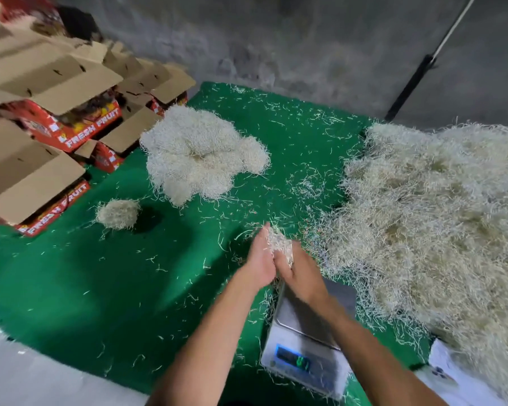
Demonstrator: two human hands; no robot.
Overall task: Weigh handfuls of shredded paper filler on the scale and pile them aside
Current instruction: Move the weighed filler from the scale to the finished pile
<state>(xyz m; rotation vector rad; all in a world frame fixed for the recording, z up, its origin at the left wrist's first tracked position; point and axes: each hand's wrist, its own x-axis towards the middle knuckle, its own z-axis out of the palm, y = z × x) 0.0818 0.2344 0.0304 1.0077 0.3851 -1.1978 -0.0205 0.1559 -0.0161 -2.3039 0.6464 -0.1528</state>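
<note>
Cardboard boxes (50, 112), flaps open and red sides printed "FRESH FRUIT", are stacked at the upper left of the frame, partly on a green mat (123, 288) that covers the middle of the picture. Loose paper strands are scattered over the mat.

Left of centre, a small clump (118, 213) of shredded filler lies alone on the mat, just below the boxes. Above and right of it sits a larger pile (197, 153) made of several lumps pressed together, touching the nearest box.

At centre, both forearms reach up from the bottom edge. The left hand (257, 263) and right hand (301, 272) are held together, palms facing, fingers curled around a handful (279, 243) of filler pinched between them. The handful is in the air above the mat, just beyond the far edge of the scale.

Lower centre, the scale (305, 356) stands on the mat under the right forearm; its steel platter is bare, and the blue display is lit, digits blurred and unreadable.

At right, the bulk heap (434, 218) of filler fills the frame's right side, reaching close to the scale. A white sheet (452, 373) lies at the lower right corner. A dark pole (417, 77) leans on the grey wall at upper right.
</note>
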